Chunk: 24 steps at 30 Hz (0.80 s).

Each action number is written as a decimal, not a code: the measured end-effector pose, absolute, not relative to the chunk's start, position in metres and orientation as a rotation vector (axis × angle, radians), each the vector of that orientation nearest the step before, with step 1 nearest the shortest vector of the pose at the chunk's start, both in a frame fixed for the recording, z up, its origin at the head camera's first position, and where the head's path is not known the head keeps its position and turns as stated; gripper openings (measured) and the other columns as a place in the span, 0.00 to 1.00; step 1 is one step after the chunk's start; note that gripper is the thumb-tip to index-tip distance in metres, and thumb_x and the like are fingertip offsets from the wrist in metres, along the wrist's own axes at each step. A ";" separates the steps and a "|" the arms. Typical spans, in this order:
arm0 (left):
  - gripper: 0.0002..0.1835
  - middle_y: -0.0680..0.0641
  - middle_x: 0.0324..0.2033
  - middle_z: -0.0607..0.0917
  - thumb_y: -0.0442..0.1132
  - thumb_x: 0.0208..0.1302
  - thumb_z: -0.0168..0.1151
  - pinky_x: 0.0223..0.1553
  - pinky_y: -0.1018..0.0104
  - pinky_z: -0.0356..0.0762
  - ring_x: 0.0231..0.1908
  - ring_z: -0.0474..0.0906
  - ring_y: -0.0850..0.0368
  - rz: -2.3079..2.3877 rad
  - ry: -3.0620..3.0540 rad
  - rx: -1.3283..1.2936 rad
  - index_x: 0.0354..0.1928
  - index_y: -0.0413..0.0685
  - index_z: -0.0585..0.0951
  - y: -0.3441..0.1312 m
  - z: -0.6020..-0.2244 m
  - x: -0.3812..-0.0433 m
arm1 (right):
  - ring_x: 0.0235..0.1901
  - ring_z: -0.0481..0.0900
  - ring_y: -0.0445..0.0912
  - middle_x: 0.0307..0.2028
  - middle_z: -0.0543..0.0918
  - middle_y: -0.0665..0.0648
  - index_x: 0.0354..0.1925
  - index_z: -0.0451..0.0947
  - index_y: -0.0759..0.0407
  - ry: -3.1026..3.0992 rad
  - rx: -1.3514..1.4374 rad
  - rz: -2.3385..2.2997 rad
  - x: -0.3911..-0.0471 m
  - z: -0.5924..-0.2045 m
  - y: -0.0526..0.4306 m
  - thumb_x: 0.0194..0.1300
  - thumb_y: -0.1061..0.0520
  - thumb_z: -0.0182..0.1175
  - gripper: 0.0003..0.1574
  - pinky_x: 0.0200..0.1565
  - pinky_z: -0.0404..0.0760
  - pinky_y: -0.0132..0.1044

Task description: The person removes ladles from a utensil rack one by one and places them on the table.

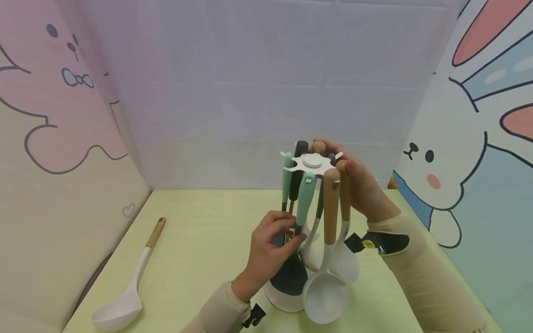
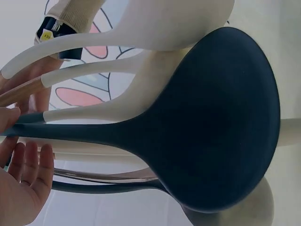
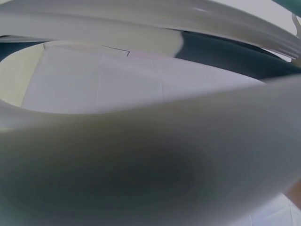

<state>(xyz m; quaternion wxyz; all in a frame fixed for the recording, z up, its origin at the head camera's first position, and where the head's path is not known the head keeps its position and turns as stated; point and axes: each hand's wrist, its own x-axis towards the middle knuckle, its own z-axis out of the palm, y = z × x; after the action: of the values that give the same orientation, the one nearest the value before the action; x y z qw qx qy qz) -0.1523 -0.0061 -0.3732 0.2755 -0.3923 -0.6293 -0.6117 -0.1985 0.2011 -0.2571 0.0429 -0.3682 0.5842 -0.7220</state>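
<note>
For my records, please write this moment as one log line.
left grip: pinches dark ladle | right grip: at rack, beside wooden handles | white ladle: lying on table

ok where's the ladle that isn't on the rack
In the head view, the white ladle lies left on the table, between the left wall and the left hand.

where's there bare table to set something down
The widest bare patch of table lies between the white ladle lying at left and the utensil stand. A narrow wedge shows between the hanging utensils and the right sleeve. It's crowded at the stand, where utensils, left hand and right hand bunch together.
</note>
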 end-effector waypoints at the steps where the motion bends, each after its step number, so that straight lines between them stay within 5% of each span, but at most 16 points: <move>1: 0.15 0.40 0.40 0.81 0.21 0.53 0.71 0.34 0.62 0.86 0.37 0.82 0.49 -1.645 -1.693 -1.050 0.44 0.34 0.84 -0.006 -0.373 -0.151 | 0.62 0.68 0.45 0.62 0.68 0.53 0.72 0.58 0.56 1.772 -1.146 -2.208 -0.199 -0.258 0.201 0.63 0.30 0.61 0.53 0.60 0.73 0.35; 7: 0.13 0.40 0.34 0.84 0.21 0.55 0.69 0.34 0.63 0.86 0.34 0.84 0.48 -1.699 -1.728 -1.025 0.42 0.36 0.83 -0.005 -0.374 -0.148 | 0.60 0.67 0.44 0.58 0.67 0.52 0.68 0.60 0.58 1.690 -1.249 -2.193 -0.206 -0.259 0.201 0.64 0.31 0.62 0.49 0.61 0.72 0.34; 24: 0.11 0.36 0.36 0.87 0.21 0.56 0.68 0.39 0.61 0.87 0.33 0.88 0.47 -1.733 -1.761 -0.984 0.42 0.31 0.84 -0.008 -0.374 -0.144 | 0.56 0.70 0.45 0.54 0.67 0.55 0.65 0.65 0.61 1.711 -1.320 -2.165 -0.206 -0.256 0.199 0.67 0.32 0.59 0.44 0.58 0.74 0.35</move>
<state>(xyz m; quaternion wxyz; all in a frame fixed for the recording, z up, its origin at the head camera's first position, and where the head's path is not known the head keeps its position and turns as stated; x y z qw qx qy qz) -0.1436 -0.0078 -0.3738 0.2388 -0.3593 -0.6430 -0.6328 -0.2059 0.1994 -0.2563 0.0410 -0.4312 0.5589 -0.7071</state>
